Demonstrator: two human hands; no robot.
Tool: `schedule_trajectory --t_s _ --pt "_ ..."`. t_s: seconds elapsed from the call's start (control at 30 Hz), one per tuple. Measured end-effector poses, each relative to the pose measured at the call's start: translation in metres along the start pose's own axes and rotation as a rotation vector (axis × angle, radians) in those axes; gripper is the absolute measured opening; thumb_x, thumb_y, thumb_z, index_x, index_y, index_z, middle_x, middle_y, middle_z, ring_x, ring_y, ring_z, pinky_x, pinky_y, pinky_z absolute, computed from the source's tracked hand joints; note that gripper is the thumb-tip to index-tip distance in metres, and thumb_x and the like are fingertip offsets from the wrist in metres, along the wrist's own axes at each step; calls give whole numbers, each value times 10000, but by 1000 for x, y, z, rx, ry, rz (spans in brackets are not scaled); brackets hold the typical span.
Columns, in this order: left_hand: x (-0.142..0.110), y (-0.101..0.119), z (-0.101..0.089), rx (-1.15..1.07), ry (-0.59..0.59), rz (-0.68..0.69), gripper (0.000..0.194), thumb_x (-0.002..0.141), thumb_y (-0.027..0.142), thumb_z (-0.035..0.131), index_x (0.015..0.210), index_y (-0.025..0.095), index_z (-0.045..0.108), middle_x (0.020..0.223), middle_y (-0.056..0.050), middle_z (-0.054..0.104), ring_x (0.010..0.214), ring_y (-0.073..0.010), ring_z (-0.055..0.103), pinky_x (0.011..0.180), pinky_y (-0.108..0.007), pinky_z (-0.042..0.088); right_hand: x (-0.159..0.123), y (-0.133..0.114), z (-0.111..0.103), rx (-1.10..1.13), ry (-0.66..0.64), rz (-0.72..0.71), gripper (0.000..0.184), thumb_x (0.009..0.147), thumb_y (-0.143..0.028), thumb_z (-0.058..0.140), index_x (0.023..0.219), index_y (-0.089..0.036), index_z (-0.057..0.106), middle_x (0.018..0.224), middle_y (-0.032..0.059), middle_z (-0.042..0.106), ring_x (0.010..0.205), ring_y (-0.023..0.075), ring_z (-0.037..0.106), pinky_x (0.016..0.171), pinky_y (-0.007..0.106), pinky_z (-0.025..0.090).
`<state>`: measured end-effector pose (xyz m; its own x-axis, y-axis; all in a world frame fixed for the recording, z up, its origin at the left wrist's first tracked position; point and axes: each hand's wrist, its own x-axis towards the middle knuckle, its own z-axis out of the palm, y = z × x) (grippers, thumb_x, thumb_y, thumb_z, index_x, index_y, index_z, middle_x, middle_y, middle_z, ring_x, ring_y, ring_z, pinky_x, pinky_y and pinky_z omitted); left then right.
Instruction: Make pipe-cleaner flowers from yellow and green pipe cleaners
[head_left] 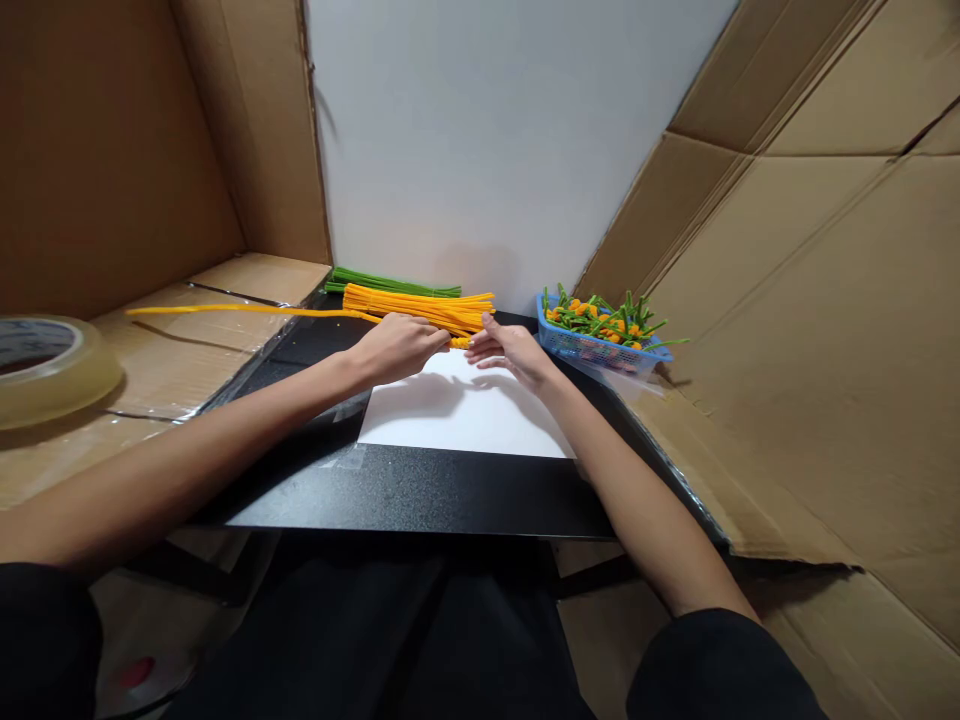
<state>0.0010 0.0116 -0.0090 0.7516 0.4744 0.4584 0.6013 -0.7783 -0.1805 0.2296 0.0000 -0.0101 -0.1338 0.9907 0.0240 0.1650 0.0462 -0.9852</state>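
Note:
My left hand [401,347] is closed around an orange pipe cleaner [247,309] whose long free end stretches out to the left. From its fingertips a short twisted orange end pokes out on the right. My right hand [510,352] is beside that end, thumb raised and fingers apart; whether its fingertips touch the twist is hard to make out. Both hands are above a white sheet of paper [465,425]. Just behind them lies a bundle of orange pipe cleaners [420,303], with a bundle of green pipe cleaners [397,284] farther back.
A blue basket [592,350] at the back right holds green and orange pipe-cleaner pieces. On cardboard at the left sits a roll of clear tape [60,370]. Cardboard walls [810,300] flank the black table [420,490], and a white panel [495,130] stands behind it.

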Motion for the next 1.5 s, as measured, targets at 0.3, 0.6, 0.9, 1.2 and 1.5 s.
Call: schedule_trajectory --t_s 0.3,0.6,0.9,1.2,1.5 --pt "-2 -4 0 218 -1 251 162 976 97 518 954 139 673 836 -88 724 803 -193 637 672 -293 388 -6 1 7 196 -152 336 138 836 -231 803 811 -96 787 744 118 779 613 138 721 575 189 625" --pt "1 -8 2 -68 -213 193 163 938 125 590 1007 147 736 813 -72 755 656 -147 639 570 -248 340 -7 6 12 -27 -173 4 343 552 -315 975 739 -102 783 646 67 752 602 141 715 633 241 616" --pt "5 -14 0 -825 -300 -61 277 951 341 611 885 121 766 620 -30 701 533 -98 604 553 -194 412 -6 6 4 -92 -223 -313 344 568 -399 941 771 -162 796 762 55 790 708 158 742 774 313 617" --pt "5 -9 2 -706 -239 -144 333 977 377 577 876 122 766 639 -58 704 525 -118 585 568 -236 419 -3 3 -2 -62 -164 -257 436 613 -428 940 917 -157 784 824 66 794 763 180 761 766 307 629" --pt "-2 -12 13 60 -74 246 226 963 112 473 925 128 696 714 -60 699 642 -133 614 569 -240 389 -7 0 3 149 -202 418 437 961 -459 644 836 -49 727 730 174 766 619 176 751 559 203 620"
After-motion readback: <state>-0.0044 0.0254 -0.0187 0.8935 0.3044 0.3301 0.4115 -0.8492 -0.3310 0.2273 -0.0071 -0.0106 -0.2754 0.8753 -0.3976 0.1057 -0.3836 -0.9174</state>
